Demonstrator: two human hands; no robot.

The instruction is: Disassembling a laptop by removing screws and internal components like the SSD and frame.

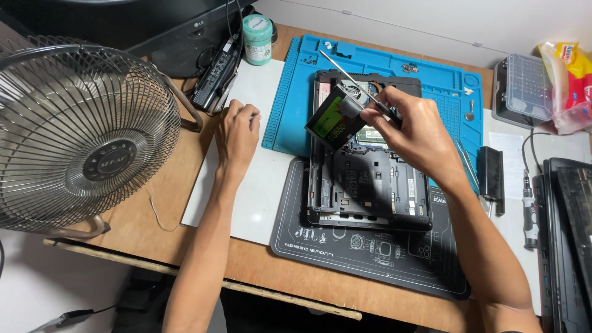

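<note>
An opened laptop base [370, 185] lies upside down on a dark work mat [345, 246] and a blue silicone mat [296, 105]. My right hand [407, 129] holds a black flat drive with a green label [333, 120] tilted above the laptop, together with a long screwdriver [345, 74] whose shaft points up and left. My left hand [237, 135] rests with curled fingers on a white sheet [246, 203] left of the blue mat, holding nothing that I can see.
A metal desk fan [80, 135] stands at the left. A small green-capped jar [257, 40] and a black power adapter [216, 74] sit at the back. A clear parts box [524, 89], a black battery-like block [491, 176] and another laptop [567, 240] lie at the right.
</note>
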